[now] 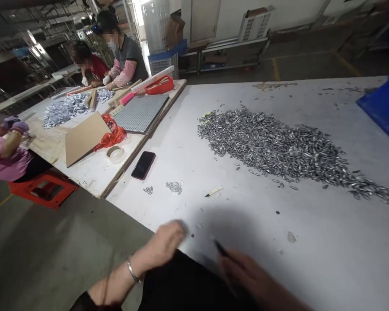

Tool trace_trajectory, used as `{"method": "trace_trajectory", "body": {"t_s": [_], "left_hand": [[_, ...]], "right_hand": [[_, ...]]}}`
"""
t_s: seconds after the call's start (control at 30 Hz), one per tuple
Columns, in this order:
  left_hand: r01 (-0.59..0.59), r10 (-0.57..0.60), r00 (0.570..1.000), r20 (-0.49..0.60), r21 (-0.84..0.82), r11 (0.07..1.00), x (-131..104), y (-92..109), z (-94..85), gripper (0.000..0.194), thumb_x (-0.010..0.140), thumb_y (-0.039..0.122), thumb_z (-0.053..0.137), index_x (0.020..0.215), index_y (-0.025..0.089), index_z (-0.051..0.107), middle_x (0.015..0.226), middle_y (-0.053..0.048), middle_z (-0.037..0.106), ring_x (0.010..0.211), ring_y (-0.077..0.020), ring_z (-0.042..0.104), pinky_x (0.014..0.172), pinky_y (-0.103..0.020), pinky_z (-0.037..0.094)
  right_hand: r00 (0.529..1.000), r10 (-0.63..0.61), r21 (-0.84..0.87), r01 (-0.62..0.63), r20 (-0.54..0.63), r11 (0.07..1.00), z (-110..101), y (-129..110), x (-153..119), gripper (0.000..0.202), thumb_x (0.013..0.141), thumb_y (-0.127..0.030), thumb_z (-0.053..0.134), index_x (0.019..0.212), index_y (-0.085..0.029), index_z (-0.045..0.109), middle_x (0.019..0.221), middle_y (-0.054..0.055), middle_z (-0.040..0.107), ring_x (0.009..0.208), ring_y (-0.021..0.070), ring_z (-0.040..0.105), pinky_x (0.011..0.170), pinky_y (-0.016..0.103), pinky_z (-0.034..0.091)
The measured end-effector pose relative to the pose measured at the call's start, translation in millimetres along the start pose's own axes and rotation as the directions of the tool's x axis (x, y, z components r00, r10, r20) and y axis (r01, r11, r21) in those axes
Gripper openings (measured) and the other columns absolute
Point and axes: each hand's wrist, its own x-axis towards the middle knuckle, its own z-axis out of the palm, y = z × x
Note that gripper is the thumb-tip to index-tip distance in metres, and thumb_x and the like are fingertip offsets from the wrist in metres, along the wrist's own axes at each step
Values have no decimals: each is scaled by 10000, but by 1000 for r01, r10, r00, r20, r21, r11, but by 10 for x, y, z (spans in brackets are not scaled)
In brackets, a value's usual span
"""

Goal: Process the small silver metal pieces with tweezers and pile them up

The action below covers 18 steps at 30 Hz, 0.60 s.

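Observation:
A large heap of small silver spindle-shaped metal pieces (266, 144) lies across the white table. At the near edge my left hand (165, 242), with a bracelet at the wrist, has its fingers curled together; what they hold, if anything, is blurred. My right hand (243, 270) is closed around a slim dark tool (219, 248), whose tip points up and left. Motion smears its exact kind. Beyond the hands are a small pile of silver pieces (174, 187), a smaller cluster of them (148, 190) and a pale strip with a dark tip (215, 191).
A phone (143, 165) rests on the table's left side. On the adjoining table are a tape roll (115, 154), red plastic bag (112, 134), cardboard sheet (86, 136) and ribbed grey panel (142, 113). Several co-workers sit there. A blue sheet or bin (384, 108) occupies the right edge.

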Motion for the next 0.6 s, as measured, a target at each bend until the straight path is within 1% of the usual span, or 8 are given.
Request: {"method": "trace_trajectory", "body": {"t_s": [0.07, 0.13, 0.23, 0.3, 0.4, 0.47, 0.53, 0.6], "left_hand": [[99, -103, 989, -105, -44, 994, -1, -77, -133, 371, 1024, 452, 381, 753, 220, 486, 714, -5, 510, 645, -146, 443, 628, -290, 410], [183, -191, 980, -54, -131, 974, 30, -102, -163, 369, 1005, 473, 442, 758, 209, 515, 685, 8, 505, 607, -130, 432, 604, -280, 389], [292, -262, 956, 129, -366, 884, 148, -67, 60, 363, 991, 509, 464, 833, 195, 553, 644, 22, 512, 546, -111, 430, 575, -273, 380], [340, -299, 940, 161, -491, 802, 256, -67, 315, 349, 974, 522, 492, 848, 199, 529, 614, 42, 491, 525, -103, 410, 559, -264, 361], [336, -342, 937, 73, -451, 827, 409, -163, 641, 331, 932, 503, 574, 813, 204, 500, 615, 49, 486, 555, -104, 404, 551, -249, 323], [325, -351, 936, 1, -380, 866, 487, -264, 727, 328, 935, 497, 561, 800, 203, 507, 613, 46, 494, 565, -110, 412, 553, -247, 325], [314, -354, 933, -67, -328, 891, 549, -358, 677, 325, 946, 486, 525, 791, 201, 523, 614, 37, 511, 570, -121, 439, 568, -256, 352], [294, -334, 930, -153, -234, 927, 610, -437, 500, 300, 943, 451, 520, 798, 192, 562, 660, 11, 566, 620, -143, 500, 620, -274, 397]], "right_hand": [[995, 37, 93, -29, -95, 995, -100, -15, -58, 565, 897, -771, 476, 763, -223, 450, 624, -49, 373, 540, 117, 343, 521, 275, 328], [990, 43, 130, -25, -137, 991, -129, -12, -21, 569, 873, -778, 514, 763, -223, 446, 621, -47, 389, 534, 118, 362, 529, 282, 354], [992, 90, 208, -70, -91, 976, -53, 29, 170, 517, 856, -716, 597, 807, -211, 501, 679, -21, 495, 592, 137, 453, 595, 295, 408], [989, 130, 264, -109, -63, 958, 11, 82, 302, 465, 858, -659, 630, 851, -203, 540, 733, -6, 546, 641, 149, 504, 638, 302, 423], [989, 146, 235, -134, -34, 963, 38, 163, 384, 421, 865, -624, 638, 908, -210, 576, 798, 30, 615, 710, 189, 582, 660, 329, 432], [992, 121, 193, -116, -14, 974, 11, 191, 352, 404, 884, -617, 620, 957, -221, 600, 870, 63, 660, 801, 228, 627, 706, 360, 450], [995, 99, 158, -99, 8, 982, -21, 193, 283, 404, 898, -617, 606, 1013, -230, 625, 932, 83, 691, 881, 251, 643, 771, 387, 459], [994, 107, 156, -102, -19, 982, -33, 188, 225, 437, 880, -635, 622, 1034, -227, 646, 943, 88, 707, 905, 256, 645, 799, 393, 460]]}}
